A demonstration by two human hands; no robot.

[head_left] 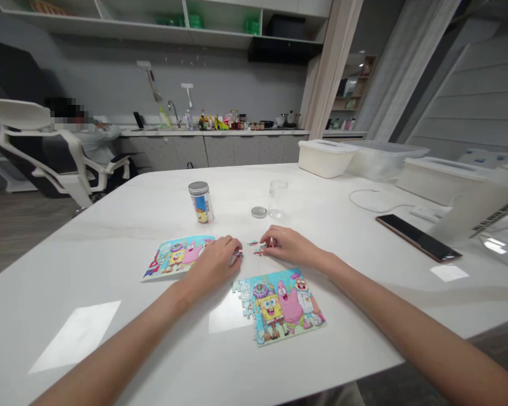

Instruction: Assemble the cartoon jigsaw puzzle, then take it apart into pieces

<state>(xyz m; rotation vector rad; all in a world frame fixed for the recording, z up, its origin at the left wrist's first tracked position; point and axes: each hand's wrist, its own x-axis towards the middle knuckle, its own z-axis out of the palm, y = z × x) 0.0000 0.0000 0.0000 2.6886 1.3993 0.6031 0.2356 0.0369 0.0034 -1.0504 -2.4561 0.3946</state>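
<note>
A partly assembled cartoon jigsaw puzzle (285,307) lies flat on the white table, its left edge jagged. Beyond it, my left hand (220,256) is curled with its fingertips closed on small jigsaw pieces (237,254). My right hand (290,245) pinches at a red and white piece, partly hidden by the fingers. Several loose pieces (257,252) lie between the two hands. Under and behind my left hand is a picture sheet (169,256) with the same cartoon scene, partly covered by the hand.
A lidded picture jar (201,203), a transparent jar (277,200) and a round metal lid (259,212) stand beyond my hands. A phone (419,237), a white cable (364,206) and storage boxes (327,158) are on the right. A person (95,141) sits at the far left.
</note>
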